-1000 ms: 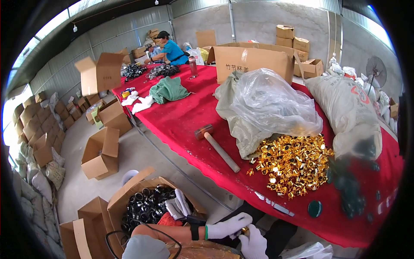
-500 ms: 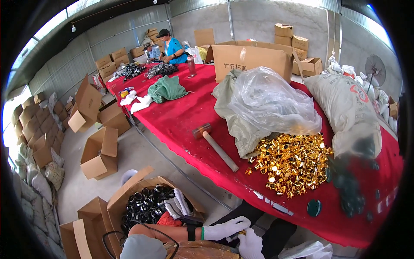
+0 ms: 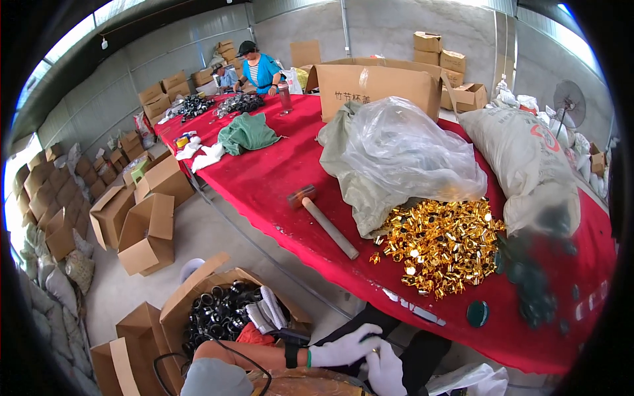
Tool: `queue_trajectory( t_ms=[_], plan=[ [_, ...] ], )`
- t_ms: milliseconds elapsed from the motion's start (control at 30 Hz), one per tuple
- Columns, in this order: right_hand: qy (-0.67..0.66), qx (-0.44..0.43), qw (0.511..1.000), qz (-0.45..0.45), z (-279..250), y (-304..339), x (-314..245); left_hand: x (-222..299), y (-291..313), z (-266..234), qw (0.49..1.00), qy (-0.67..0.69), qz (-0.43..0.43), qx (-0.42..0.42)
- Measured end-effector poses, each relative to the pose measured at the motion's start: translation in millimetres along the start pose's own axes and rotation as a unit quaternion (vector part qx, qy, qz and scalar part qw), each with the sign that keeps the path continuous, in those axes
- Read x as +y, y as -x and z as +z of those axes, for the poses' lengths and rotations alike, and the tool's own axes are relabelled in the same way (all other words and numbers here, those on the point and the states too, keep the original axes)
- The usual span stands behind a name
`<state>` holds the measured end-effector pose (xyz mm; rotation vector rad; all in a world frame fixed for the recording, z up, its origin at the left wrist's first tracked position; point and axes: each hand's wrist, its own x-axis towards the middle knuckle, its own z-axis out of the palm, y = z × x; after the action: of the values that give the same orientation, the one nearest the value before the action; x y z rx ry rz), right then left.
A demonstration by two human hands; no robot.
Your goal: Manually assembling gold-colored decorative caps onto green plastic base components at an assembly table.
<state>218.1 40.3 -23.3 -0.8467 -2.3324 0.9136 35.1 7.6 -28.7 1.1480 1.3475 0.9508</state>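
Note:
Both my hands wear white gloves and meet low in front of me, above my dark-trousered legs. My left hand (image 3: 340, 348), with a green cuff, reaches in from the left, fingers curled towards the other hand. A dark patch shows between its fingers; I cannot tell whether it is a thing. My right hand (image 3: 385, 371) is closed, and a small gold piece (image 3: 375, 350) glints at its fingertips, mostly covered. On the red-covered table (image 3: 284, 224) in front lies a heap of shiny gold pieces (image 3: 442, 251). A hammer (image 3: 323, 224) lies left of the heap.
Left of my hands stands an open carton of black ring-like parts (image 3: 221, 310). Clear plastic and a woven bag (image 3: 409, 158) lie behind the gold heap. A full sack (image 3: 522, 165) is at right. Another person (image 3: 261, 69) stands at the table's far end. Cartons (image 3: 148, 234) cover the left floor.
My hands have drawn closer together, and less gold shows between them. At the left, a raised carton has come down beside the other boxes. The whole view has shifted slightly.

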Motion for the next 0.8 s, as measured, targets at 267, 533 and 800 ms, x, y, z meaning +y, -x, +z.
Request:
queue_trajectory(
  t_ms=[267,533,800],
  plan=[
    [0.184,0.112,0.961,-0.176,-32,-29,-18,19,0,-15,0.696,0.557,-0.408,-0.194],
    [0.185,0.087,0.940,-0.272,-34,-31,1,31,7,7,0.765,0.512,-0.359,-0.156],
    [0.042,0.020,0.999,0.016,0,-73,-32,35,-9,4,0.917,-0.346,0.196,-0.015]
  ],
)
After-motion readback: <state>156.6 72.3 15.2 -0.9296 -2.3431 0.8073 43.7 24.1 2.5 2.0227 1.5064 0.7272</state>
